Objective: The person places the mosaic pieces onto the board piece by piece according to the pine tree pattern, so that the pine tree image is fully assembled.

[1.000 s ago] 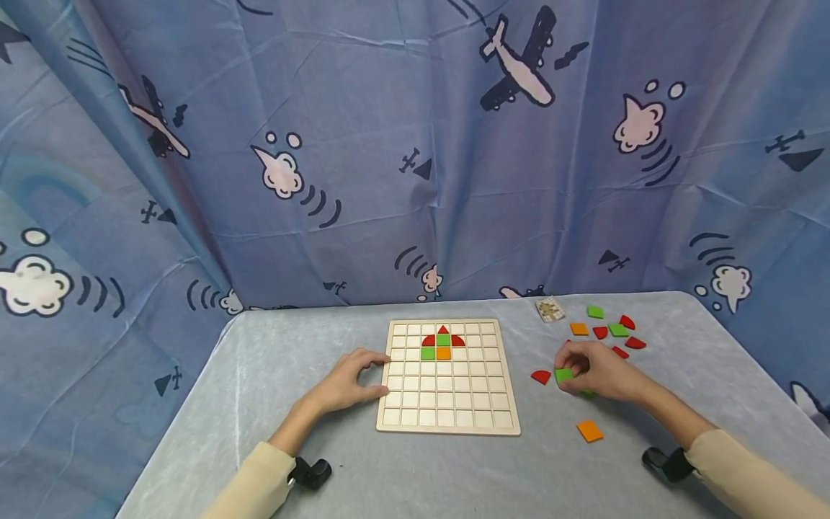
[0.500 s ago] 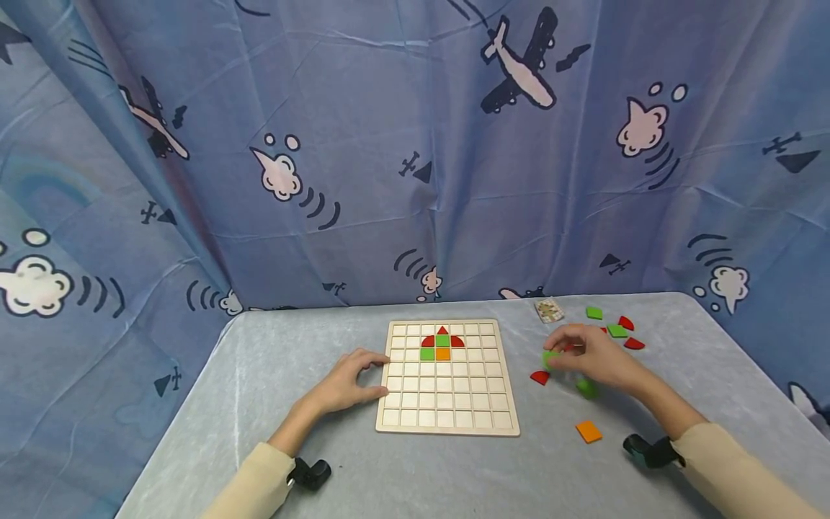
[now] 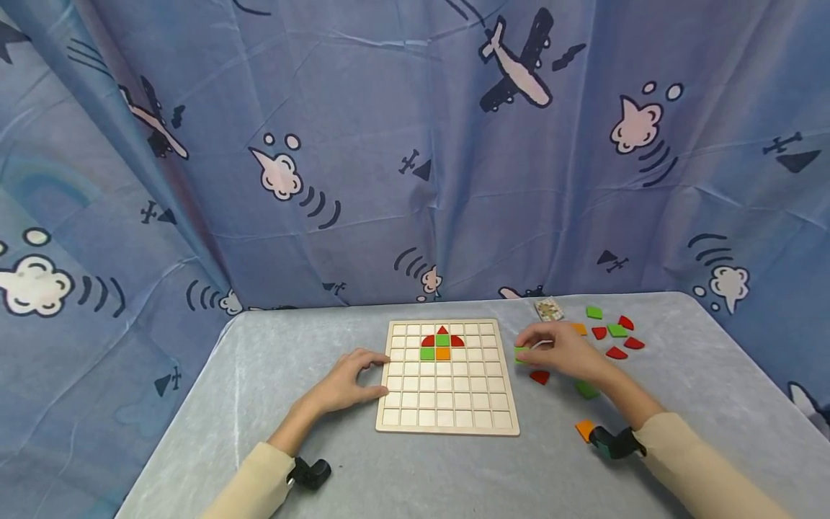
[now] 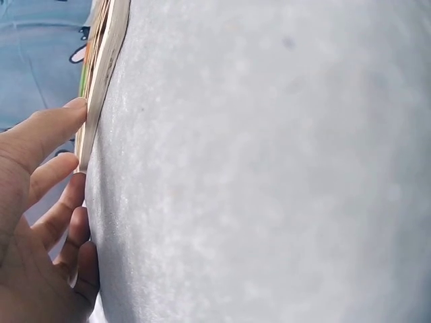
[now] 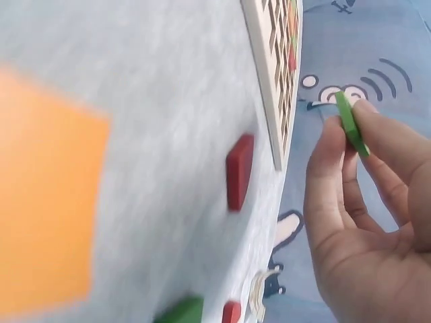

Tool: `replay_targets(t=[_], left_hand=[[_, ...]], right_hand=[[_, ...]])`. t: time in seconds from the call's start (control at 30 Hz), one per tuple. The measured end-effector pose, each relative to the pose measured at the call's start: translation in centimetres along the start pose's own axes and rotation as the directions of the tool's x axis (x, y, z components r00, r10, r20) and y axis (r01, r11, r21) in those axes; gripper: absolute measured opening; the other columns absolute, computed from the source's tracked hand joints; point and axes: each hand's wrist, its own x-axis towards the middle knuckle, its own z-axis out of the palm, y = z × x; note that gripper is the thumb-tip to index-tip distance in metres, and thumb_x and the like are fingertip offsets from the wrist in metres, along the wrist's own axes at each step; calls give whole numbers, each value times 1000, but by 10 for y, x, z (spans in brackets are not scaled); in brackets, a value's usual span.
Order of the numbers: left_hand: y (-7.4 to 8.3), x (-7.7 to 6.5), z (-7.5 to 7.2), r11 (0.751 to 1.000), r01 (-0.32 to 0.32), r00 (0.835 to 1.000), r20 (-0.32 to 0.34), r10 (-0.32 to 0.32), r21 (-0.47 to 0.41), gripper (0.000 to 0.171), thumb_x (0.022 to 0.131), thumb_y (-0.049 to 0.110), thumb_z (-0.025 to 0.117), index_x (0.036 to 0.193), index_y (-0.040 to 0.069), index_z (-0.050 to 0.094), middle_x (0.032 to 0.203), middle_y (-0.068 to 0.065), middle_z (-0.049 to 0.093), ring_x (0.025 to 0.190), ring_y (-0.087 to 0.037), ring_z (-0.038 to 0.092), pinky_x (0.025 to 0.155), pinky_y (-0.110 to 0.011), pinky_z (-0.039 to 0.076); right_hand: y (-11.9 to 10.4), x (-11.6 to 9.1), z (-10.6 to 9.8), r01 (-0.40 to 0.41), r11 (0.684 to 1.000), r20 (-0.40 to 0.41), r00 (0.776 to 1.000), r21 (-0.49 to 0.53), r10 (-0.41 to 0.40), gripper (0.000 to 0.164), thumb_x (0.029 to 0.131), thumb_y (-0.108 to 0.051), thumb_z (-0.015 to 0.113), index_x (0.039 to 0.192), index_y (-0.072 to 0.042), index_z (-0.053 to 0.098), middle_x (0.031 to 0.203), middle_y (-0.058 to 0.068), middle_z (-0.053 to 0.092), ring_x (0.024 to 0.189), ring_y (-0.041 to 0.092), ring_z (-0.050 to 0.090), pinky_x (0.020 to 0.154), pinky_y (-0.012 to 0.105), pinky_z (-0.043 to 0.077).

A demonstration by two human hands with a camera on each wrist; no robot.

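Observation:
A wooden grid board [image 3: 447,396] lies on the grey cloth, its upper cells holding a red triangle [image 3: 443,330], two red quarter-round tiles, two green squares [image 3: 427,354] and an orange square [image 3: 443,354]. My left hand [image 3: 348,380] touches the board's left edge with thumb and fingertips. Between thumb and fingers of my right hand [image 3: 563,350] is a green square tile [image 5: 351,125], pinched edge-on in the right wrist view and lifted off the cloth. That hand is just right of the board's right edge.
Right of the board lie loose tiles: a red quarter-round [image 3: 540,377], a green tile [image 3: 587,389], an orange square [image 3: 585,430] partly behind the wrist camera, and several more farther back. A small patterned square [image 3: 549,310] lies at the back. A printed curtain [image 3: 363,144] hangs behind.
My right hand has carried the pinched green tile leftward and slightly back, from among the loose tiles to beside the board. The left hand has stayed at the board's edge.

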Motion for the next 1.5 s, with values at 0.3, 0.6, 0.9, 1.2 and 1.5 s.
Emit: replay_targets(t=[0.3, 0.6, 0.9, 1.2, 1.5], left_hand=[[-2, 0, 0, 1000, -5, 1000, 0, 5, 3, 52, 89, 26, 81, 134, 9, 63, 127, -6, 60, 114, -28, 55, 98, -49, 41], [-3, 1, 0, 1000, -1, 1000, -4, 1, 3, 51, 89, 27, 82, 134, 10, 64, 126, -6, 60, 113, -27, 55, 98, -49, 42], [-2, 1, -1, 1000, -6, 1000, 0, 6, 1, 51, 89, 26, 81, 134, 9, 64, 126, -7, 61, 113, -28, 55, 98, -49, 42], [-1, 0, -1, 1000, -1, 1000, 2, 1, -2, 51, 89, 26, 82, 133, 9, 64, 125, -6, 60, 113, -28, 54, 98, -49, 41], [-1, -1, -2, 1000, -3, 1000, 3, 3, -5, 50, 89, 25, 81, 134, 10, 64, 125, -7, 60, 113, -28, 54, 97, -49, 42]], right_hand=[[-8, 17, 17, 1, 1000, -15, 1000, 4, -1, 23, 92, -8, 76, 112, 3, 72, 108, 13, 69, 95, 28, 67, 79, 36, 57], [-17, 38, 41, 0, 1000, -49, 999, -12, -1, 15, 91, -10, 78, 104, -3, 76, 101, 9, 70, 93, 26, 64, 74, 36, 55], [-14, 59, 59, -56, 998, -49, 997, 7, 56, 13, 90, -4, 77, 101, 1, 75, 92, 9, 70, 81, 24, 63, 68, 35, 53], [-12, 71, 72, -54, 998, -37, 998, 34, 56, 9, 88, 4, 76, 96, 7, 73, 81, 10, 70, 66, 22, 62, 59, 34, 53], [-15, 77, 77, -51, 998, -20, 999, -26, 51, 8, 89, 3, 75, 95, 7, 73, 76, 6, 66, 62, 19, 58, 57, 34, 52]])
